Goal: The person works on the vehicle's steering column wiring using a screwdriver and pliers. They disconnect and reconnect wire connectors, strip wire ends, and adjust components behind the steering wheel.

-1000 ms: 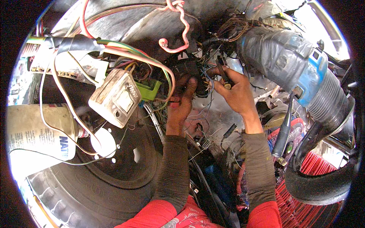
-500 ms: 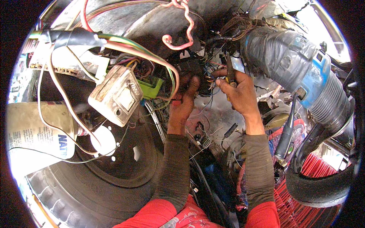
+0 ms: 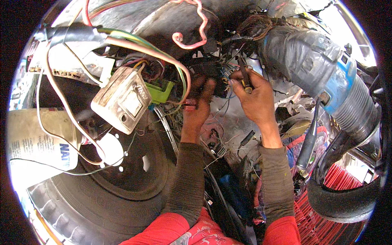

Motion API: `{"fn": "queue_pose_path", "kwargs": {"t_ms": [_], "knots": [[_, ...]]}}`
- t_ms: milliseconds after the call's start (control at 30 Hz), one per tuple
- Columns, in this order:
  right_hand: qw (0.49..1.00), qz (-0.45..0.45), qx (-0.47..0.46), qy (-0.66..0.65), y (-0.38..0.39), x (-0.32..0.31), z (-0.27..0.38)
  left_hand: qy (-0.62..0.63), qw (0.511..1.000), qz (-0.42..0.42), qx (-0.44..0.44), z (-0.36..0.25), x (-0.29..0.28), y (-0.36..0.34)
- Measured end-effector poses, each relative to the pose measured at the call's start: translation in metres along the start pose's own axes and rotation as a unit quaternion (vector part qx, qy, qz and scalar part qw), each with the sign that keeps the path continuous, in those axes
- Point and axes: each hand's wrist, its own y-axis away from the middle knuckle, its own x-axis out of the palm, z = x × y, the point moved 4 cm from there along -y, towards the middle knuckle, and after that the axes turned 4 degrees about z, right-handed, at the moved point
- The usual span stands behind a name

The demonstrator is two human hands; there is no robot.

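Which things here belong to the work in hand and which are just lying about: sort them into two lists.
In the work:
slim dark tool in the right grip;
thin wires beside it;
apparently, dark housing at the left grip, hold unclear.

Apparently just around, untouched:
pale bottle;
tyre;
grimy white box;
ribbed grey hose.

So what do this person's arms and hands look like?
The left hand and right hand wear no gloves. Snug, creased, dark brownish sleeves reach down to the wrists; higher up, bright red clothing takes over.
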Motion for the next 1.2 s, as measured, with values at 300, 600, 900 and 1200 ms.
{"fn": "queue_pose_path", "kwargs": {"t_ms": [300,600,900,1200], "knots": [[0.999,0.014,0.006,0.032,-0.006,0.007,-0.001,-0.016,0.999,-0.002,0.052,-0.005,0.003,0.000],[1.000,0.014,0.024,-0.002,0.000,0.000,0.007,0.032,0.998,-0.026,0.038,0.000,0.005,-0.002],[0.997,0.001,-0.058,0.042,-0.007,0.006,0.004,0.010,1.000,0.006,0.000,-0.005,0.008,0.001],[0.998,0.023,0.054,0.038,-0.002,0.002,-0.004,0.015,1.000,0.007,0.015,-0.003,0.009,0.001]]}}
